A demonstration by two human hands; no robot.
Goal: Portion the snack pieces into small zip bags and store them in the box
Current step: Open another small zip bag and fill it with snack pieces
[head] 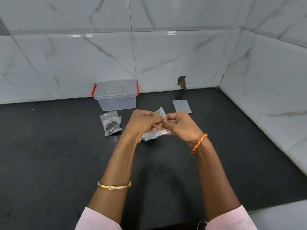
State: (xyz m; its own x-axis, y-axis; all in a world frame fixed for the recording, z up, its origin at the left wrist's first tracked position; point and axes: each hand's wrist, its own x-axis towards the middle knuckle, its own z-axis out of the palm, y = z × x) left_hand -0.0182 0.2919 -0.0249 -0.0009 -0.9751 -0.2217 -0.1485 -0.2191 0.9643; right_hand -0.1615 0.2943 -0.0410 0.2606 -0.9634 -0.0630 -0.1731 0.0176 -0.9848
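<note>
I pinched a small zip bag (162,113) between my left hand (142,123) and right hand (181,125), above the dark counter (49,155); its contents seemed hidden. Filled bags (111,123) lay before the closed box (116,95)

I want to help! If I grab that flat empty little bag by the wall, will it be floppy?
Probably floppy: the empty zip bag is thin clear plastic lying flat on the counter. Likely very light, since nothing shows inside. It may slide when pushed.

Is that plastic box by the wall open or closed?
Closed. The clear box has its lid seated flat on top, and the red clips at both ends hang down against its sides.
</note>
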